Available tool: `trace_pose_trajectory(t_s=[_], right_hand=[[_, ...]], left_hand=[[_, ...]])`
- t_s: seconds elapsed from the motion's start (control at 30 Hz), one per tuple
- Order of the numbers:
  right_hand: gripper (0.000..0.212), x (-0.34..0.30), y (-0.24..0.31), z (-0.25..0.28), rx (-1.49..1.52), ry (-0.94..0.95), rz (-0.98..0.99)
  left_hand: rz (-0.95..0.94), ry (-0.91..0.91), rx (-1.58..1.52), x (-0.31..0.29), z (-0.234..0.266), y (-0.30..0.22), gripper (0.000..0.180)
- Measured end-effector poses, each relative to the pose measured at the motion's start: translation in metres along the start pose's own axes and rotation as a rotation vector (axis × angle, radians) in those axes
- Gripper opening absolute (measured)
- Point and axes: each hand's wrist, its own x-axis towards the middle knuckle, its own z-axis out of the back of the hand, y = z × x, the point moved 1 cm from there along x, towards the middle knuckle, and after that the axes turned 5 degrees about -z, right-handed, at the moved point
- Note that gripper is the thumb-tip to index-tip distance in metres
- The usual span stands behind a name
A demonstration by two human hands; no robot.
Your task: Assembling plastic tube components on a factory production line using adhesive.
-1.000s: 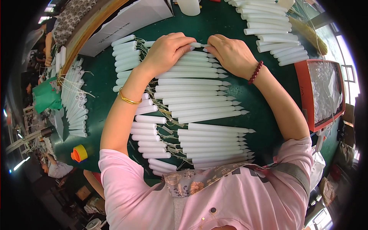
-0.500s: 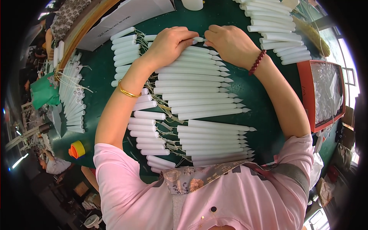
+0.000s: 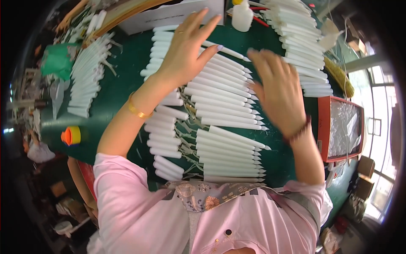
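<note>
My left hand is raised over the far end of a row of white taper candles with flame-shaped tips. Its fingers are spread and it holds nothing. To the right of the tips hovers my right hand, slightly blurred, fingers stretched out and nothing in them. Between the hands lies the farthest candle, its tip pointing right. Short white tubes line the left side, with thin pale wires running between them and the candles. My left forearm hides part of the tubes.
A white bottle stands at the back beside a red-handled tool. More white candles are stacked far right, near a red box of clear plastic. At left are wired white tubes, a green bag and a yellow roll.
Both hands have come apart from the far candle's tip and opened. The left is raised with fingers spread; the right has moved right and nearer. The view has shifted, showing more of the bottle.
</note>
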Motion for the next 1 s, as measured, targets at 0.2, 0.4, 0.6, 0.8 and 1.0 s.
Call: trace_pose_trajectory(t_s=[0.2, 0.4, 0.6, 0.8, 1.0], right_hand=[[0.088, -0.142, 0.069, 0.001, 0.188, 0.478, 0.510], [0.080, -0.191, 0.088, -0.029, 0.148, 0.473, 0.467], [0.075, -0.190, 0.090, -0.036, 0.052, 0.383, 0.407], [0.080, -0.153, 0.065, -0.030, -0.013, 0.384, 0.433], [0.084, -0.139, 0.048, -0.019, 0.005, 0.428, 0.401]], left_hand=[[0.097, 0.239, -0.089, -0.157, 0.093, -0.127, 0.074], [0.165, 0.462, 0.075, -0.261, 0.090, -0.176, 0.077], [0.163, 0.436, 0.012, -0.259, 0.093, -0.172, 0.092], [0.289, 0.450, 0.179, -0.244, 0.071, -0.168, 0.098], [0.367, 0.413, 0.166, -0.204, 0.068, -0.188, 0.100]])
